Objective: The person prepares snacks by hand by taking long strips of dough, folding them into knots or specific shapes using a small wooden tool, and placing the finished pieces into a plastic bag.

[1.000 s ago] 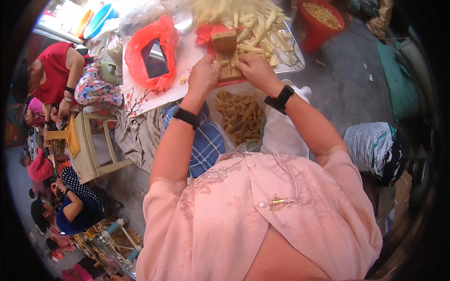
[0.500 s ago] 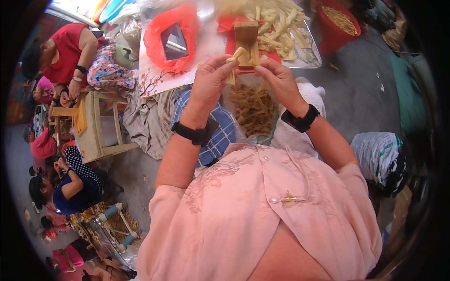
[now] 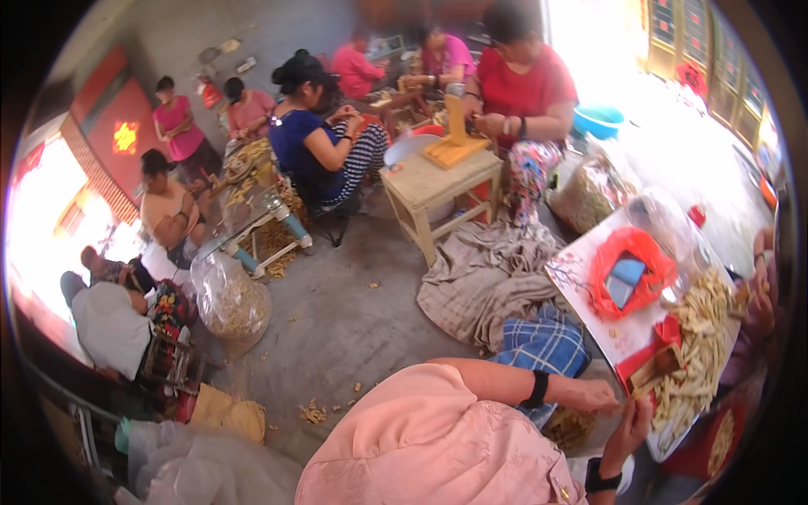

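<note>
My left hand is closed, its fingers pinched near the tips of my right hand. The right hand is closed too, with its fingertips raised. Between them shows a bit of a pale yellow strip, small and mostly hidden by fingers. Both hands are over the near edge of a white table. Just beyond them a wooden block stands on a red sheet, beside a pile of pale yellow strips. Below the hands, more brownish pieces fill a bag.
A red plastic bag lies on the table. At the far right, another person's hand is by the pile. A wooden stool bears a yellow wooden stand. Several seated people work beyond it. A clear bag sits on the floor.
The view has swung left, so my hands now appear at the lower right. My hands have come closer together. The knotted strip seen earlier in my left fingers is now mostly hidden.
</note>
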